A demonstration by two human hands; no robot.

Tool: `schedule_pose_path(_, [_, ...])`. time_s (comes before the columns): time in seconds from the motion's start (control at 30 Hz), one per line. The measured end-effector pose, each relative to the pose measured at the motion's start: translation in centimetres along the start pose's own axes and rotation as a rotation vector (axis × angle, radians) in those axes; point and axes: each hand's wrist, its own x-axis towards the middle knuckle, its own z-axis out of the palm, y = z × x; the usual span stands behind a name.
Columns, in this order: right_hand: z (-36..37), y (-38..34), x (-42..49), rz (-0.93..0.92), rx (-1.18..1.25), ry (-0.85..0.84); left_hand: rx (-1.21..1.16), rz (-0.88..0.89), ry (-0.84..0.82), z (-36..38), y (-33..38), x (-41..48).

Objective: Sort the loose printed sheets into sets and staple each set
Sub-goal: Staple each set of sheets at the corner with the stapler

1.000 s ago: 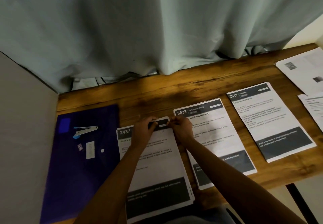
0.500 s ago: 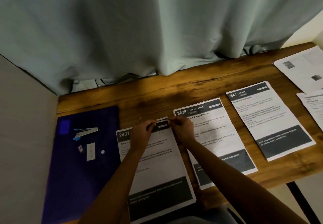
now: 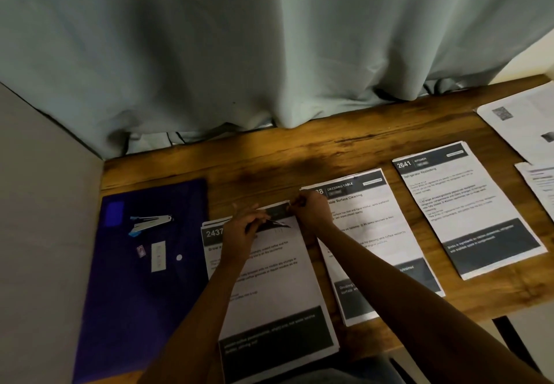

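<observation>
Three sets of printed sheets lie side by side on the wooden table [image 3: 269, 161]: set 2437 [image 3: 269, 281] nearest me, the dressing table set [image 3: 368, 233] in the middle, set 2641 [image 3: 467, 206] to the right. My left hand [image 3: 239, 233] and my right hand [image 3: 311, 212] both pinch the top edge of set 2437, where the top sheet's corner is lifted and folded. A blue and silver stapler [image 3: 150, 223] lies on a purple folder [image 3: 135, 293] at the left, away from both hands.
More loose sheets [image 3: 521, 122] lie at the table's far right, with another sheet [image 3: 539, 185] below them. A small white box [image 3: 158, 256] and a tiny packet [image 3: 141, 251] sit on the folder. A grey curtain [image 3: 269, 54] hangs behind, a grey wall [image 3: 45, 233] bounds the left.
Both hands stay at the top edge of set 2437; the top sheet's corner is now lifted and folded over. My right hand has shifted slightly up and right.
</observation>
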Motion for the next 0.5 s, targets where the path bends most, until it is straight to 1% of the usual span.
schedule_pose_path(0.17, [-0.2,0.3,-0.3,-0.053,0.041,-0.012,-0.061,-0.067,-0.004,-0.4,-0.5,-0.5])
schedule_pose_path(0.27, [-0.3,0.5,-0.6,-0.071,0.040,0.000,-0.091,-0.060,0.020,-0.6,-0.6,-0.7])
schedule_pose_path(0.37, [-0.7,0.3,-1.4,-0.089,0.146,0.041,-0.091,-0.026,0.037,-0.7,-0.7,-0.8])
schedule_pose_path(0.5, [-1.0,0.2,-2.8,-0.214,0.267,0.110,-0.062,-0.005,0.081,-0.5,-0.6,-0.7])
